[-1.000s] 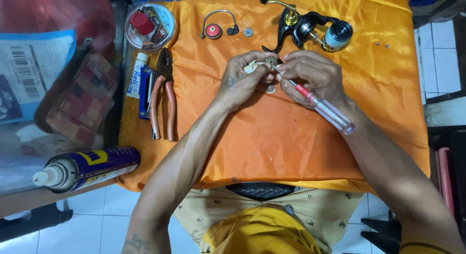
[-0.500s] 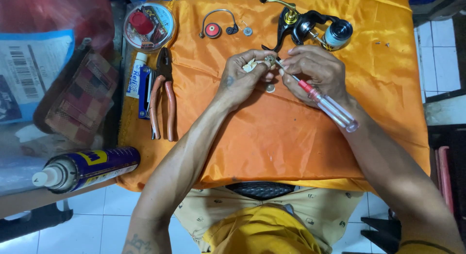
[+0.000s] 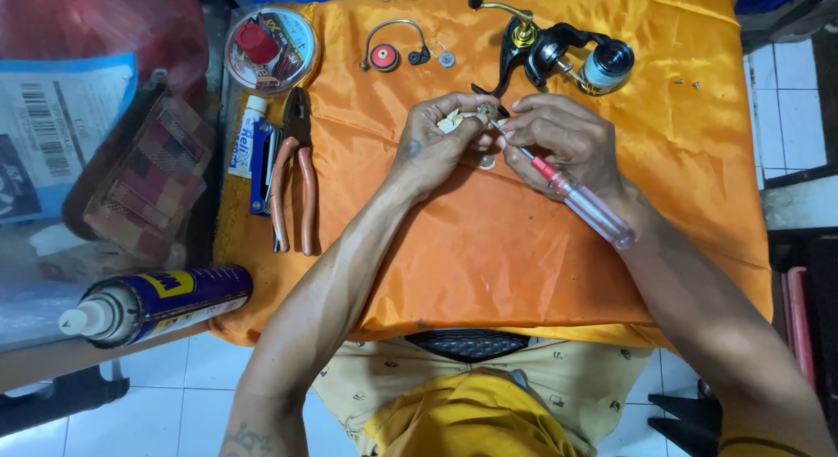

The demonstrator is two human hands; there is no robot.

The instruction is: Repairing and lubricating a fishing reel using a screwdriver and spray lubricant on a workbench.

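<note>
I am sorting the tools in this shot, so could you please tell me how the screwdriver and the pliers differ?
The screwdriver has a clear handle with a red collar; the pliers have orange grips. The screwdriver is held in the right hand, tip at the small part in the left hand; the pliers lie untouched on the orange cloth. The screwdriver slants diagonally; the pliers point towards the far edge. Both are hand tools over the same cloth.
</note>
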